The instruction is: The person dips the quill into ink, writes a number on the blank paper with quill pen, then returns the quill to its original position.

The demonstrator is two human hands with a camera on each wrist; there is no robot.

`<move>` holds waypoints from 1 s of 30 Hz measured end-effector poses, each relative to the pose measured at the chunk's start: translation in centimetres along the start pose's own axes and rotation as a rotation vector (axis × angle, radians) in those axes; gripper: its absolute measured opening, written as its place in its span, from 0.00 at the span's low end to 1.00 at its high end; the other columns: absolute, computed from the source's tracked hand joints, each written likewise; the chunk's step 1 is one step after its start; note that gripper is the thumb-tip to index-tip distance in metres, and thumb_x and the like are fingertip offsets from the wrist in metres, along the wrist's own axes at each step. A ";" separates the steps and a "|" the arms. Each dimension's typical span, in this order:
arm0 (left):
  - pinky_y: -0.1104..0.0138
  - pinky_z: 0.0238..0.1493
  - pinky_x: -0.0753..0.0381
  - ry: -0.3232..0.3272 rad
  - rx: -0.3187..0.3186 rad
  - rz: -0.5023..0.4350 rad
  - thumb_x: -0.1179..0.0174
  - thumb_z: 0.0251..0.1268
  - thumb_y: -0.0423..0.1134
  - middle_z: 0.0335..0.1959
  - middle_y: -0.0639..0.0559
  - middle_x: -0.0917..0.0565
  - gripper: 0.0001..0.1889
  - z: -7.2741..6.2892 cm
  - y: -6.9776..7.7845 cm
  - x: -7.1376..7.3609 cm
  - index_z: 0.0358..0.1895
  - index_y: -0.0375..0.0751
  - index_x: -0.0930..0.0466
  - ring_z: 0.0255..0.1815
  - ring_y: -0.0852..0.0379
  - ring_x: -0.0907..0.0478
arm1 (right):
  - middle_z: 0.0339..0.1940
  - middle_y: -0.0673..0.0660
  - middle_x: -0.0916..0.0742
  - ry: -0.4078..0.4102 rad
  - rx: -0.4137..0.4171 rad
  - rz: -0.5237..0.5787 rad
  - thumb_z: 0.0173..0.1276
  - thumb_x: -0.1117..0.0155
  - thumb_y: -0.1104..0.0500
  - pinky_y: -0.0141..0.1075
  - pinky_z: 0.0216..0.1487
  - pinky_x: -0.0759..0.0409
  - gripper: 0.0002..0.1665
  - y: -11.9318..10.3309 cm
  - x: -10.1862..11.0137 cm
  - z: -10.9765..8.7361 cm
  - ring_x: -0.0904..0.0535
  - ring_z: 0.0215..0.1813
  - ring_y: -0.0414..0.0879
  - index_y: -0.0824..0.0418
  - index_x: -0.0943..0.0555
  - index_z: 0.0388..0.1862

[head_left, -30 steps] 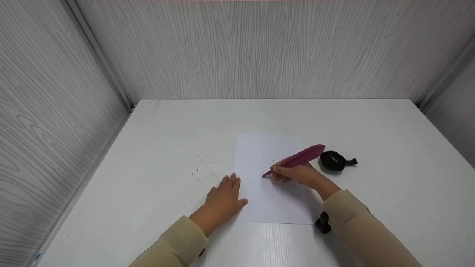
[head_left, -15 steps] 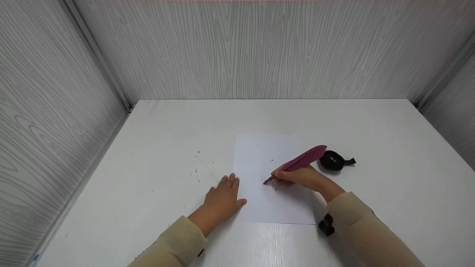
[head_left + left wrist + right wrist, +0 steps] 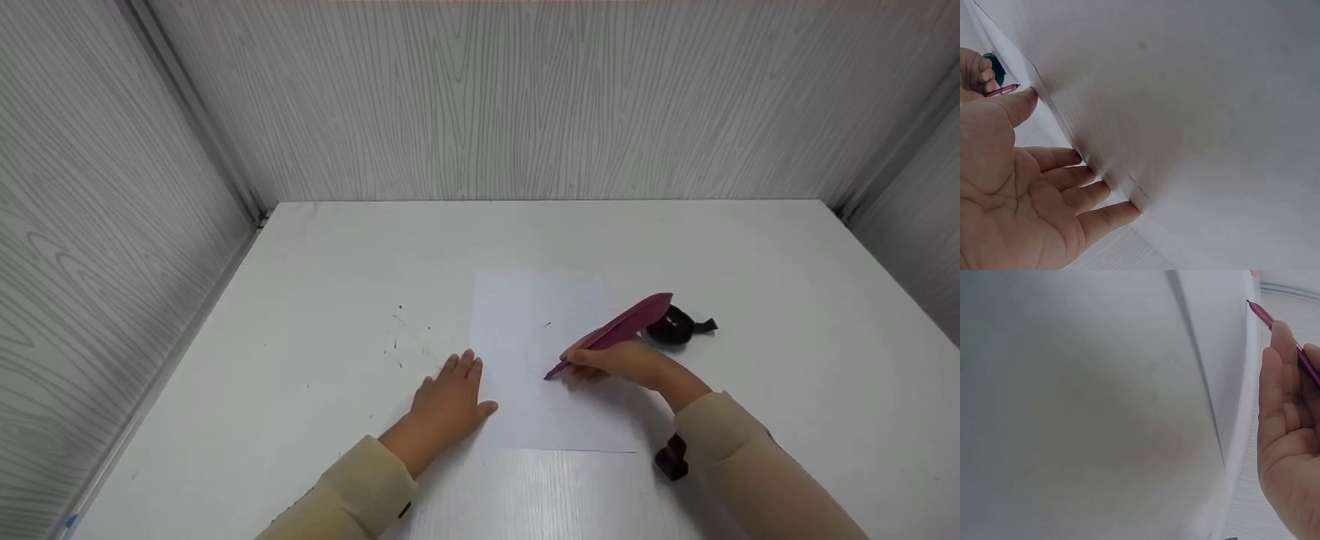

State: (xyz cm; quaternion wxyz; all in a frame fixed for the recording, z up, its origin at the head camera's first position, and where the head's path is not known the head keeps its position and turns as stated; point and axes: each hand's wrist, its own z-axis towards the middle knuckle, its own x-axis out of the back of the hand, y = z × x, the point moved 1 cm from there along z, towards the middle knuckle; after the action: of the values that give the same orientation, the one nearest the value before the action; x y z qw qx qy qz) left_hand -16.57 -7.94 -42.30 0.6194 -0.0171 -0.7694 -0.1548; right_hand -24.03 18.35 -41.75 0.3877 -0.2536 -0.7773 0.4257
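My right hand [image 3: 611, 360] pinches a dark pink feather quill pen [image 3: 630, 321], its tip down on a white sheet of paper [image 3: 525, 300]. The plume slants up and to the right, overlapping a black bowl-like ink dish in the head view. A short dark stroke and a faint curved line show on the sheet, the curve ending near the tip. With fingers straight, my left hand [image 3: 448, 401] rests flat at the sheet's left edge, thumb on the paper. In the right wrist view the pen's pink shaft [image 3: 1262, 315] runs between thumb and fingers to a dark tip.
The black ink dish [image 3: 670, 328], with a short handle pointing right, stands on the white table [image 3: 360, 255] beyond my right hand. Dark ink specks [image 3: 396, 345] mark the tabletop left of the paper. Grey wood-grain panels [image 3: 480, 97] enclose the back and sides.
The pen tip has moved down the sheet and then right, leaving a faint curved line. My right hand shifts right and slightly down with it; my left hand stays in place.
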 end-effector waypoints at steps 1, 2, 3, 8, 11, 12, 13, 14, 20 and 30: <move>0.43 0.62 0.38 0.000 0.002 -0.002 0.46 0.69 0.53 0.73 0.40 0.43 0.36 0.0 0.0 0.0 0.71 0.31 0.42 0.73 0.43 0.47 | 0.41 0.53 0.13 -0.001 -0.018 -0.013 0.65 0.38 0.39 0.39 0.51 0.23 0.26 0.0 0.1 -0.1 0.17 0.46 0.45 0.57 0.15 0.50; 0.43 0.62 0.38 -0.002 0.005 -0.005 0.46 0.69 0.53 0.73 0.40 0.43 0.36 -0.1 0.0 0.0 0.71 0.31 0.42 0.73 0.43 0.47 | 0.41 0.52 0.13 -0.001 -0.033 -0.024 0.65 0.39 0.38 0.39 0.52 0.24 0.27 0.1 0.2 -0.2 0.18 0.46 0.44 0.56 0.16 0.51; 0.43 0.62 0.38 -0.003 0.008 -0.008 0.46 0.69 0.53 0.73 0.40 0.43 0.36 -0.1 0.0 0.1 0.71 0.32 0.42 0.73 0.44 0.48 | 0.41 0.52 0.13 0.000 -0.046 -0.035 0.65 0.39 0.37 0.39 0.53 0.24 0.27 0.1 0.3 -0.3 0.18 0.46 0.44 0.55 0.16 0.51; 0.43 0.62 0.39 -0.006 0.016 -0.016 0.46 0.69 0.52 0.73 0.40 0.43 0.36 -0.1 0.0 0.2 0.71 0.31 0.42 0.73 0.44 0.48 | 0.40 0.52 0.12 0.026 -0.076 -0.059 0.63 0.39 0.35 0.42 0.57 0.27 0.29 0.3 0.7 -0.5 0.17 0.45 0.44 0.54 0.15 0.51; 0.43 0.62 0.39 -0.012 0.019 -0.010 0.46 0.69 0.52 0.73 0.40 0.43 0.36 0.0 0.0 0.2 0.71 0.31 0.42 0.73 0.44 0.48 | 0.39 0.53 0.12 0.045 -0.063 -0.044 0.63 0.38 0.37 0.42 0.55 0.26 0.28 0.3 0.9 -0.6 0.17 0.44 0.44 0.56 0.15 0.51; 0.43 0.62 0.39 -0.015 0.020 -0.007 0.46 0.69 0.53 0.73 0.40 0.43 0.36 0.0 0.0 0.2 0.71 0.31 0.42 0.73 0.44 0.48 | 0.39 0.54 0.12 0.051 -0.053 -0.034 0.63 0.37 0.38 0.42 0.54 0.25 0.28 0.4 1.0 -0.6 0.16 0.44 0.45 0.57 0.15 0.51; 0.43 0.62 0.39 -0.017 0.019 -0.006 0.46 0.69 0.53 0.73 0.40 0.43 0.36 0.0 0.0 0.2 0.71 0.31 0.42 0.73 0.44 0.48 | 0.39 0.54 0.12 0.059 -0.051 -0.027 0.63 0.37 0.39 0.41 0.53 0.24 0.28 0.4 1.1 -0.7 0.16 0.44 0.45 0.58 0.15 0.50; 0.43 0.62 0.39 -0.017 0.018 -0.004 0.46 0.69 0.53 0.73 0.40 0.43 0.36 0.0 0.0 0.2 0.71 0.31 0.42 0.73 0.44 0.48 | 0.39 0.54 0.12 0.065 -0.042 -0.009 0.64 0.36 0.40 0.40 0.51 0.23 0.27 0.4 1.1 -0.7 0.16 0.44 0.45 0.59 0.15 0.50; 0.43 0.62 0.38 -0.008 0.007 0.001 0.46 0.69 0.53 0.73 0.40 0.43 0.36 -0.1 0.0 0.2 0.71 0.31 0.42 0.73 0.43 0.47 | 0.40 0.56 0.12 0.086 -0.018 0.043 0.64 0.35 0.43 0.37 0.48 0.21 0.25 0.7 1.4 -0.6 0.16 0.44 0.45 0.61 0.16 0.49; 0.43 0.63 0.39 -0.014 0.010 -0.019 0.46 0.69 0.53 0.74 0.41 0.44 0.36 0.0 0.0 0.1 0.72 0.32 0.43 0.74 0.44 0.49 | 0.41 0.56 0.12 0.127 -0.025 0.051 0.64 0.35 0.44 0.37 0.48 0.21 0.26 0.9 1.9 -0.6 0.16 0.45 0.45 0.64 0.16 0.49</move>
State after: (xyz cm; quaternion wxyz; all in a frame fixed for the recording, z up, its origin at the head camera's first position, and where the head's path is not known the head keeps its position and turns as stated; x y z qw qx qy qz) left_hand -16.56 -7.94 -42.21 0.6125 -0.0081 -0.7748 -0.1567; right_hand -24.59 20.48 -41.62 0.4220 -0.3048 -0.7496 0.4089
